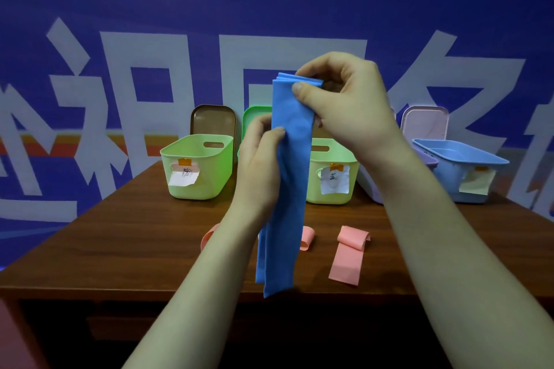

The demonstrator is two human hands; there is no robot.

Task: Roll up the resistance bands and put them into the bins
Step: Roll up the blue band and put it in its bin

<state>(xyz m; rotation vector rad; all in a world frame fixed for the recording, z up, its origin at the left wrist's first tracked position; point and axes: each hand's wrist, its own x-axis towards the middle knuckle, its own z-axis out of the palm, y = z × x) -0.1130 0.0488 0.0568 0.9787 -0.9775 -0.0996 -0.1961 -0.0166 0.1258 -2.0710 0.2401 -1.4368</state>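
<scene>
- Person's two bare arms are reaching fwd over a brown wooden table [126, 237], holding a blue resistance band [289, 177] up in the air, vertical, in front of a row of bins.
- Right hand [344, 105] is pinching the band's top end between thumb and forefinger, where several layers are showing stacked at the edge; prob. gripping there to keep the layers aligned before rolling.
- Left hand [260, 165] is closing its thumb and fingers on the band's left edge, lower down, seemingly steadying the hanging length so it stays straight.
- Band is looking flat, wide, smooth, matte blue; lower end is dangling loose w/ a second layer peeking out at left, near the table's front edge. Not rolled yet.
- On the table behind: a pink band [347, 257] is lying half unrolled, right of center; more pink pieces are partly hidden by the blue band & left arm.
- Bins at the back: a left green bin [198, 168] and a middle green bin [332, 177], each wearing a paper label w/ handwriting; a blue bin [461, 168] far right, tilted, w/ a yellowish label. Middle bin's label appears to be the char. for blue, so likely this band's destination.
- Lids are leaning against the blue wall behind.
</scene>
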